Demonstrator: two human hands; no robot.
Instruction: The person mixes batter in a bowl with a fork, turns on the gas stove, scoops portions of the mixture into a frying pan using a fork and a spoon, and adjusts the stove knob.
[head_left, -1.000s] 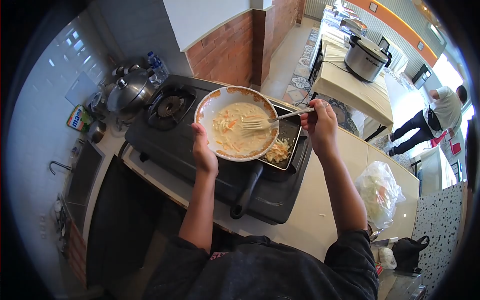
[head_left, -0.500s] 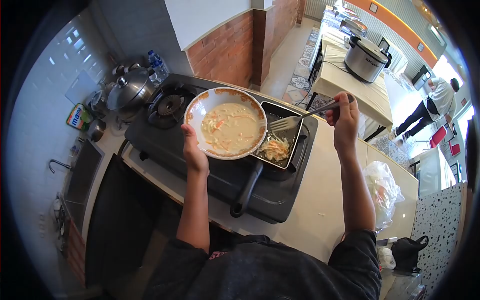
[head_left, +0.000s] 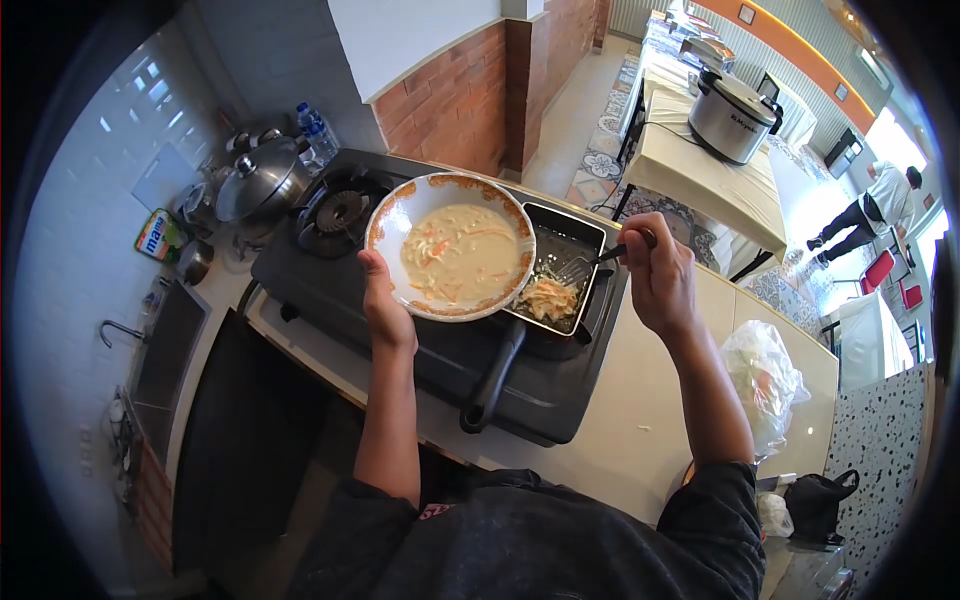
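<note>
The step in hand appears to be working the fried clump (head_left: 548, 298) in the small rectangular pan (head_left: 553, 222) with a fork (head_left: 606, 256). The right hand (head_left: 662, 272) has its grip closed around the fork's handle, tines angled down into the pan; whether they press into the clump or sit just above it is hard to tell at this size. The left hand (head_left: 390, 318) supports a patterned bowl (head_left: 391, 238) of pale batter (head_left: 470, 255) flecked with orange shreds, thumb at the rim, fingers hidden below. The bowl overlaps the pan's left edge in this view. A next move here would call for a level bowl and a light fork.

The pan sits on the right side of a black gas stove (head_left: 445, 375), its handle toward the person. The stove stands on a cream bench (head_left: 640, 380), with a clear plastic bag (head_left: 765, 385) to the right. On the left are a lidded steel pot (head_left: 262, 180) and a sink (head_left: 165, 345). Beyond, a rice cooker (head_left: 733, 118) rests on a cloth-covered bench (head_left: 670, 150), and another person (head_left: 880, 205) bends near red chairs (head_left: 878, 270).
</note>
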